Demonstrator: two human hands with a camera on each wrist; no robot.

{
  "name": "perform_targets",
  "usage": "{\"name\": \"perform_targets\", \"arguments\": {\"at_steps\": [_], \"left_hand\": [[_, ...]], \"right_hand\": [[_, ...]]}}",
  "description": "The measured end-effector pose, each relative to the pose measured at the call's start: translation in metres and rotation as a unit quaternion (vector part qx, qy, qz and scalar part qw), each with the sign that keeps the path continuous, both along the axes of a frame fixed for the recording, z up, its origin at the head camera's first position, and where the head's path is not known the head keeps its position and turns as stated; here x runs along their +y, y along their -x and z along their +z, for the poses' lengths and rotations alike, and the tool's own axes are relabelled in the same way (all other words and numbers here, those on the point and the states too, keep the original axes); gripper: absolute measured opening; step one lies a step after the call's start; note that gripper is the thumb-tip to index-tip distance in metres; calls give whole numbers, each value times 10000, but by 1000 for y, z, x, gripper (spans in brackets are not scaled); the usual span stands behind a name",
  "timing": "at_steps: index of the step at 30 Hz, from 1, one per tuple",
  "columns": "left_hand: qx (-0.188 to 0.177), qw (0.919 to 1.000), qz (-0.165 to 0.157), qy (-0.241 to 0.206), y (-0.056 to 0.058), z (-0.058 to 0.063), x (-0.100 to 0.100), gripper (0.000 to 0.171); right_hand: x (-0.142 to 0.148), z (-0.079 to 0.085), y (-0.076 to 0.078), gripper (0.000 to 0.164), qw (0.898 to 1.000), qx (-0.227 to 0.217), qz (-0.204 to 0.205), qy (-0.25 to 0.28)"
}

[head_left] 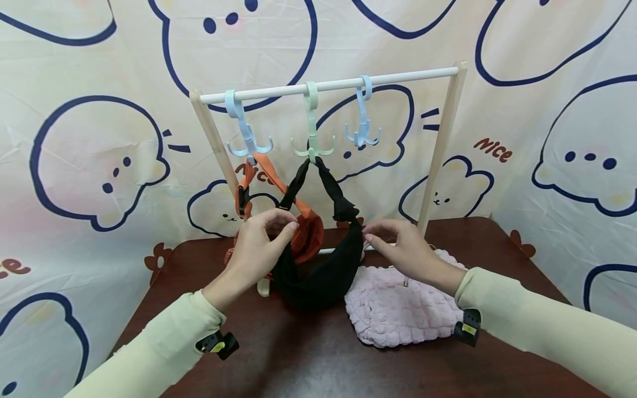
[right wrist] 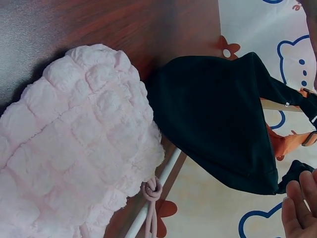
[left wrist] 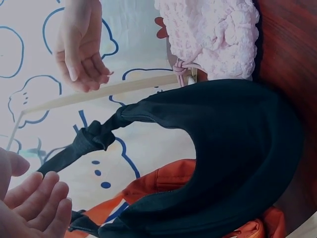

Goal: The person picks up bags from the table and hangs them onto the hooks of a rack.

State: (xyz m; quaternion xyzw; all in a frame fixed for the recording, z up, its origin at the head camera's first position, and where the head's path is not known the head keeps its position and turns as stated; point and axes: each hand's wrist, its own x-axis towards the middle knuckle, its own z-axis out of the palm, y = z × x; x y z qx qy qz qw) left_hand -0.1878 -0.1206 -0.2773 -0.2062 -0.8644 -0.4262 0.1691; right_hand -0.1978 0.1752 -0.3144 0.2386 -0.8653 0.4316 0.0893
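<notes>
A black crescent bag [head_left: 323, 271] hangs by its knotted strap from the mint hook [head_left: 312, 138] on the rack's white rod [head_left: 398, 78], its bottom close to the table. My left hand [head_left: 264, 237] hovers at the bag's left strap with loosely bent fingers [left wrist: 34, 208] holding nothing. My right hand [head_left: 393, 240] reaches toward the bag's right end, fingers relaxed [left wrist: 79, 49], a little apart from the strap. An orange bag [head_left: 308, 237] hangs behind the black one from the left pale blue hook [head_left: 247, 138]. A pink puffy bag [head_left: 398, 309] lies on the table under my right wrist.
The small wooden rack stands on a dark brown table [head_left: 308, 354] against a cartoon-printed cloth backdrop. The right blue hook [head_left: 363, 130] carries nothing. The rack's lower white bar [right wrist: 163, 186] runs just behind the pink bag [right wrist: 74, 148].
</notes>
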Motion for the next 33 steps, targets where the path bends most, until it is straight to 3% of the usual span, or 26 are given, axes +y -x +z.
{"name": "perform_targets", "arguments": {"at_steps": [9,20,33], "left_hand": [[-90,9999,-85,93,-2,-5,2,14],[-129,9997,-175,103,-5,-12,4,12],[-265,9994,-206,112,-7,-19,6,10]], "right_hand": [[-1,-7,-2,20,9993,313,-48,-212],[-1,-11,-7,21,9998,8,40,-175],[0,-15,-7,18,9993,264,99,-264]]}}
